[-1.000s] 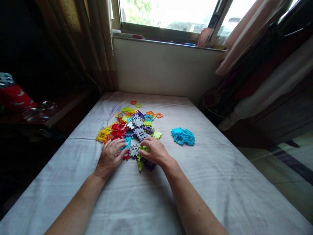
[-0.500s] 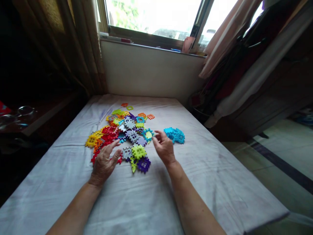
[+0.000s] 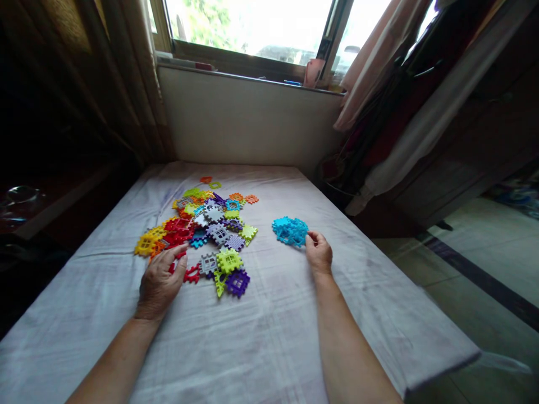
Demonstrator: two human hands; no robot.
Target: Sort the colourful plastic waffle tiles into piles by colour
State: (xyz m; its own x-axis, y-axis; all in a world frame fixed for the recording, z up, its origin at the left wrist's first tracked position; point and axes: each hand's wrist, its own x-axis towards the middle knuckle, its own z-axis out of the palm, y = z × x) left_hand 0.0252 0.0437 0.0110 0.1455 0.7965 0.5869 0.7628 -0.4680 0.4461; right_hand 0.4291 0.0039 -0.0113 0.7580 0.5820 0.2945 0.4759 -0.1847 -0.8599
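My right hand is at the right edge of a small heap of blue interlocking tiles, its thumb and fingers pinched on the rim of a blue tile. Which tile in the heap it grips is partly hidden by the fingertips. My left hand hovers or rests over red tiles at the near left of the mixed heap, fingers loosely stretched and thumb apart, holding nothing visible. Near it lie a grey window tile, a lime tile and a purple tile. A yellow-green tile lies at the mixed heap's right edge.
Yellow tiles lie at the heap's left, and orange tiles toward the back. Everything sits on a cloth-covered surface. Behind it are a low wall and a window; a curtain hangs left and clothes hang right.
My right hand has moved right, from a teal-blue tile on the mixed heap to the blue heap; that tile is gone from its spot. My left hand has drawn back slightly left. The view has shifted.
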